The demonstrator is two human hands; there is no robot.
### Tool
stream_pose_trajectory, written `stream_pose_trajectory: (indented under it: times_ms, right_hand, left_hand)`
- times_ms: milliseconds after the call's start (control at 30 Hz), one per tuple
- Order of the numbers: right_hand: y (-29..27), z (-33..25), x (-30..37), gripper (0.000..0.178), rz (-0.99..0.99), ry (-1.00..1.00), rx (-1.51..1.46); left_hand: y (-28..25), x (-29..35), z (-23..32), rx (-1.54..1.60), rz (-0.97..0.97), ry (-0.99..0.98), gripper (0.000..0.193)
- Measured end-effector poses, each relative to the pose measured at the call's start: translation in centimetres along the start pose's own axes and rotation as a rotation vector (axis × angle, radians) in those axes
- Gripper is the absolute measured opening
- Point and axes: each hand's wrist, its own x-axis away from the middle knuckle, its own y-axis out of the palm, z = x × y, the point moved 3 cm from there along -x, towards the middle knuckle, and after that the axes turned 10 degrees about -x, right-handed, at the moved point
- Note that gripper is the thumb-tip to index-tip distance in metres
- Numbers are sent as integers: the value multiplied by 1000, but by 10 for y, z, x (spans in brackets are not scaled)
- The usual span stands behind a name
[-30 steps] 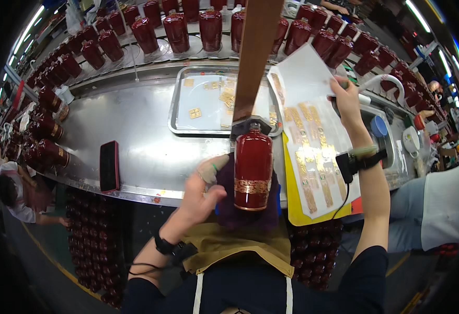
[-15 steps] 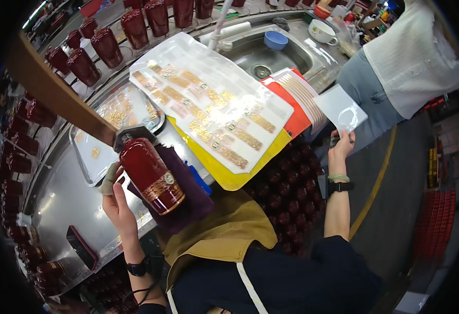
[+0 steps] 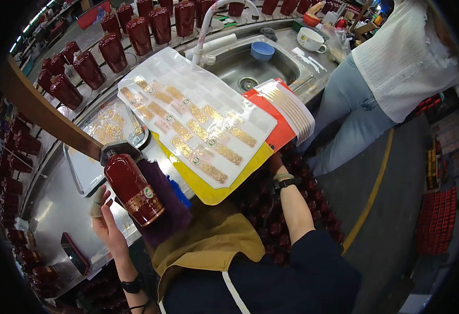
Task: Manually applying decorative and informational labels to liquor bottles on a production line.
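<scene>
Right grip (image 3: 277, 166) moved under red sheet (image 3: 282, 138) | closure hidden, can't tell | left grip (image 3: 105, 217) spread

At upper right, a rectangular stainless-steel sink (image 3: 279, 73) with a round drain (image 3: 248, 83), and inside it, toward the far edge, a small round blue bowl (image 3: 262, 51). Left of the bowl, a curved white gooseneck faucet (image 3: 200, 44); behind the bowl, a fuzzy dark-grey scrubbing pad (image 3: 268, 34). Right of the sink, a white handled cup (image 3: 310, 41), thin white strips (image 3: 310, 61) lying nearer, a crumpled clear plastic bag (image 3: 336, 44) beyond. Farther right, a standing person (image 3: 381, 83) in textured white top and light-blue jeans (image 3: 352, 99). On the grey floor (image 3: 391, 220), a painted yellow line (image 3: 374, 189) and, at far right, stacked red crates (image 3: 436, 222). At lower left, a flat dark phone (image 3: 75, 255) with deep-red edges.
</scene>
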Motion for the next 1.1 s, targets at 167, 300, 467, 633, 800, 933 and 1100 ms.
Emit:
stream_pose_trajectory:
  times_ms: [167,300,467,633,800,933,1100]
  right_hand:
    - [-170,48,56,30,410,102,-470]
    - [-144,-121,38,25,1215,358,-255]
    - [-99,-310,-45,20,779,-229,31]
    - [74,-436,-125,14,-102,-219,93]
    - [236,-461,-193,22,-628,-321,260]
    - [336,-411,-239,25,-856,-349,424]
    - [406,-387,-251,28,-884,-439,743]
  left_hand:
    - [34,-16,-18,160,-62,33,41]
    - [4,-2,-9,64,5,-38,41]
    - [17,-14,-17,138,17,-36,38]
    - [29,-21,6,124,-68,-56,37]
    - [9,-4,1,115,48,-91,35]
    - [9,-2,-17,83,37,-164,34]
    - [2,-6,-17,100,65,-193,35]
